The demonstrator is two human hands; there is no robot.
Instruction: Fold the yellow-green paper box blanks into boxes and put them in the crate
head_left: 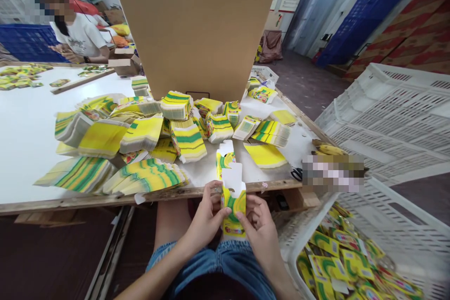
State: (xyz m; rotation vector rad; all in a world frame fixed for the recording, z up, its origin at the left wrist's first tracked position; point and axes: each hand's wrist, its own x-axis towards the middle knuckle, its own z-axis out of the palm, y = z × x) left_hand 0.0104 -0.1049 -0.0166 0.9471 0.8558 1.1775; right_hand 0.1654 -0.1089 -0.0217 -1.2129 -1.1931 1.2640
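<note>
Left hand [204,220]: our fingers pinch the yellow-green carton [234,208].
Right hand [258,227]: our curled fingers grip its other side.
Print: unreadable.

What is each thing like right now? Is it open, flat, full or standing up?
left hand, gripping the held box's left side.
right hand, fingers on the held box's right side.
held box, folded into shape, top flap open and up.
box on table, upright, top flap open.
carton stacks, flat, unfolded, in fanned piles.
lower crate, partly filled with boxes.
cardboard sheet, standing upright.
</note>
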